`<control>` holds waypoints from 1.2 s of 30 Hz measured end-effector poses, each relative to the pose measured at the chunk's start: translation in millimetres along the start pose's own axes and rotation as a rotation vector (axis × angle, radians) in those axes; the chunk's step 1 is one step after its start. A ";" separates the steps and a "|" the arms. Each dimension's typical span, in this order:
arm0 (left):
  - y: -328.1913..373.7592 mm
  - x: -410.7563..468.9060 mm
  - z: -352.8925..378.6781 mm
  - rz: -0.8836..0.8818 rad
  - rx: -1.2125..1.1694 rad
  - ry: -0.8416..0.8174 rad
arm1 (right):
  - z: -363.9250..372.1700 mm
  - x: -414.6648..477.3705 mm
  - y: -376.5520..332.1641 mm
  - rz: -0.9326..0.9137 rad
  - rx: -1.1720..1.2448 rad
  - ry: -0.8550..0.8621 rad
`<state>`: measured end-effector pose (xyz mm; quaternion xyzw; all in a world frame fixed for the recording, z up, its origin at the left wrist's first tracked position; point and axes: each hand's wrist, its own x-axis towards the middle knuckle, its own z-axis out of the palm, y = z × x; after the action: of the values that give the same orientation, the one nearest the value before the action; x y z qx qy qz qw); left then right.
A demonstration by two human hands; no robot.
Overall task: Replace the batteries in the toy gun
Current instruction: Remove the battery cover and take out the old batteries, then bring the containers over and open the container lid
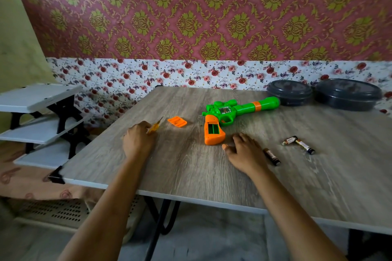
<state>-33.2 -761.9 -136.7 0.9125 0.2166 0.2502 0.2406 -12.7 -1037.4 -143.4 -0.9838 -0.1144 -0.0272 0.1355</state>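
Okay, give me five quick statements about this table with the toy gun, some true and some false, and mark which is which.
1. The battery cover is off the toy gun and lies on the table to its left. True.
2. The left hand holds nothing. False: it holds a yellow screwdriver.
3. Three batteries lie loose on the table. True.
4. The right hand holds the gun's orange grip. False: it lies open on the table beside it.
5. Two dark lidded containers stand at the near edge. False: they stand at the back, by the wall.
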 end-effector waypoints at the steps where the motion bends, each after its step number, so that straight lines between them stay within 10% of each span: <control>1: 0.0 -0.6 -0.9 0.008 -0.002 0.010 | -0.6 -0.4 -0.5 0.000 0.002 0.003; 14: 76.0 -27.4 -1.4 0.307 -0.142 -0.051 | -44.7 -13.4 6.9 0.012 0.176 0.227; 36: 442.5 -34.2 197.5 0.980 0.034 -0.604 | -128.7 3.8 288.1 0.505 0.027 0.277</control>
<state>172.5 -1194.6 -56.4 0.9410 -0.3060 0.0572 0.1329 55.1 -1341.7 -94.3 -0.9661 0.1537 -0.1254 0.1652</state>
